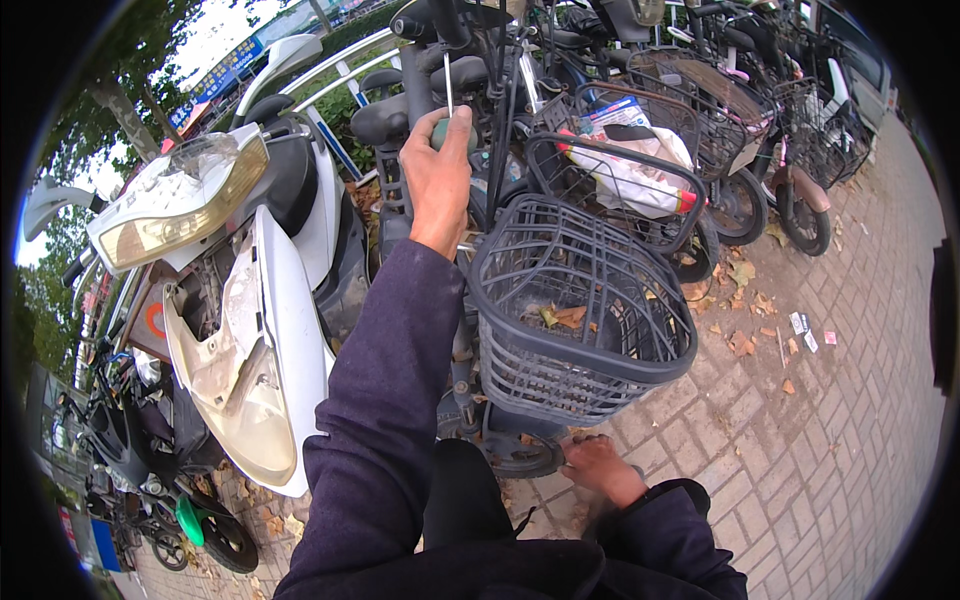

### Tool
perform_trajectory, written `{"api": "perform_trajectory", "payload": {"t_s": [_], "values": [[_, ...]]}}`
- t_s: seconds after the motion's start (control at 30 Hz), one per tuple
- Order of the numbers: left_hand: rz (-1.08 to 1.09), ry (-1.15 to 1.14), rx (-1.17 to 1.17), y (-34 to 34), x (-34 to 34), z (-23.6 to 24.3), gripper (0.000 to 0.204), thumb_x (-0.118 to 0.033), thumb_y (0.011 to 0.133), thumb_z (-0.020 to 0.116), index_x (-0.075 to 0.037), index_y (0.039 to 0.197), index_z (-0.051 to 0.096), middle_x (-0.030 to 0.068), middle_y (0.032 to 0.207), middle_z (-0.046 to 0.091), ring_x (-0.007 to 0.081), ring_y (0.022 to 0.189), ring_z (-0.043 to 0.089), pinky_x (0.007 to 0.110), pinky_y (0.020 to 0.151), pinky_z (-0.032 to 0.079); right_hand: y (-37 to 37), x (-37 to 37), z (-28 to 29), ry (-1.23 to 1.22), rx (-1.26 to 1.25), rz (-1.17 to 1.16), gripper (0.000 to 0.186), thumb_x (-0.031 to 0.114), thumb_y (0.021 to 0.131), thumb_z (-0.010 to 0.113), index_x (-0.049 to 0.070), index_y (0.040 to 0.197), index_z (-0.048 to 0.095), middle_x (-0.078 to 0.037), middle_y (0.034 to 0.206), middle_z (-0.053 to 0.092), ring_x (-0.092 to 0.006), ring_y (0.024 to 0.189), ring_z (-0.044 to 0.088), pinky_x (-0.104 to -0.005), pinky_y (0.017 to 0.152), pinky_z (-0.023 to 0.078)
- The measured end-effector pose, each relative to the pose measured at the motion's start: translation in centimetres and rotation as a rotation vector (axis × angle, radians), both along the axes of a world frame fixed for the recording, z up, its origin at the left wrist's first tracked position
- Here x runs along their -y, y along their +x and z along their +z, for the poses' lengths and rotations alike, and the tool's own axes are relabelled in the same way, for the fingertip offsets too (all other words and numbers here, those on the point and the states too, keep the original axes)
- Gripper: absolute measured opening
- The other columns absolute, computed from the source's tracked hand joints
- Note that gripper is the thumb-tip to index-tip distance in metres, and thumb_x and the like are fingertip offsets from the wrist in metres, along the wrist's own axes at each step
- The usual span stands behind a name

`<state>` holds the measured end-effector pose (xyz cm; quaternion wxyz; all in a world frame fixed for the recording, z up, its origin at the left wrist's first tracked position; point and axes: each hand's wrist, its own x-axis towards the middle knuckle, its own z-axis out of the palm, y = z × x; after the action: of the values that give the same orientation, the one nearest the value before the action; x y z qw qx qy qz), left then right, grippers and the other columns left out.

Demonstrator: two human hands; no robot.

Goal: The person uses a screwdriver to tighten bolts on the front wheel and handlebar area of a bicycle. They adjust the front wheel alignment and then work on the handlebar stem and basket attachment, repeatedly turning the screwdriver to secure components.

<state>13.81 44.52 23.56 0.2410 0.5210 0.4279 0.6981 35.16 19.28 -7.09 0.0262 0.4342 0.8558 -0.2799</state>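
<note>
My left hand (440,170) is wrapped round the green handle of a screwdriver (449,85). The thin metal shaft points up and away, its far end against the dark front column of an electric bike under the handlebar (432,28). Whether the tip sits in a screw is too small to tell. Below and right of that hand hangs the bike's dark plastic basket (585,375), with dry leaves inside. Low on the right, my right hand (600,468) hangs beside the front wheel (518,455), fingers loosely bent and apart, with nothing visible in them.
A white scooter (290,340) with a broken front panel stands close on the left. Behind the basket, another bike's wire basket (690,225) holds a white and red plastic bag (640,165). More bikes line the back. Leaves and litter lie on the brick pavement (760,440).
</note>
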Motion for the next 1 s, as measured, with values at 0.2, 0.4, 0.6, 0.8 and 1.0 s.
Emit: {"api": "perform_trajectory", "payload": {"t_s": [0.2,0.4,0.6,0.8,1.0], "values": [[0.002,0.009,0.007,0.00,0.02,-0.01,0.037,-0.029,0.095,0.072,0.004,0.109,0.068,-0.0015,0.080,0.061,0.0041,0.066,0.050,0.023,0.056,0.039,0.04,0.06,0.38,0.001,0.005,-0.010,0.048,0.035,0.088,0.067,0.002,0.120,0.054,-0.019,0.101,0.071,-0.0415,0.100,0.068,-0.0550,0.086,0.048],[-0.021,-0.007,0.020,0.02,0.24,0.16,0.037,-0.028,0.095,0.071,0.005,0.111,0.067,-0.0018,0.079,0.061,0.0036,0.065,0.048,0.023,0.055,0.037,0.08,0.09,0.42,-0.030,0.012,-0.011,0.048,0.035,0.089,0.066,0.003,0.122,0.053,-0.020,0.103,0.071,-0.0421,0.102,0.067,-0.0551,0.087,0.047],[-0.030,0.004,0.026,-0.06,0.02,-0.01,0.037,-0.029,0.097,0.069,0.005,0.111,0.067,-0.0017,0.079,0.061,0.0043,0.065,0.048,0.024,0.057,0.038,0.02,0.05,-0.35,-0.009,-0.010,0.011,0.046,0.035,0.089,0.067,0.003,0.120,0.054,-0.020,0.104,0.071,-0.0415,0.103,0.067,-0.0550,0.088,0.047],[0.119,0.065,-0.104,-0.12,-0.54,-0.41,0.037,-0.031,0.098,0.068,0.003,0.111,0.067,0.0003,0.081,0.063,0.0092,0.068,0.054,0.026,0.064,0.044,0.06,0.12,-0.15,0.002,-0.025,0.003,0.044,0.034,0.088,0.067,0.003,0.117,0.055,-0.019,0.103,0.071,-0.0412,0.103,0.067,-0.0548,0.088,0.048],[-0.025,0.070,-0.013,0.45,-0.16,-0.16,0.038,-0.036,0.101,0.063,-0.002,0.117,0.063,0.0001,0.078,0.057,0.0051,0.058,0.045,0.021,0.051,0.032,0.08,0.08,0.05,-0.004,-0.045,-0.001,0.043,0.033,0.087,0.068,0.003,0.115,0.057,-0.020,0.100,0.071,-0.0412,0.101,0.068,-0.0544,0.088,0.048]]}}
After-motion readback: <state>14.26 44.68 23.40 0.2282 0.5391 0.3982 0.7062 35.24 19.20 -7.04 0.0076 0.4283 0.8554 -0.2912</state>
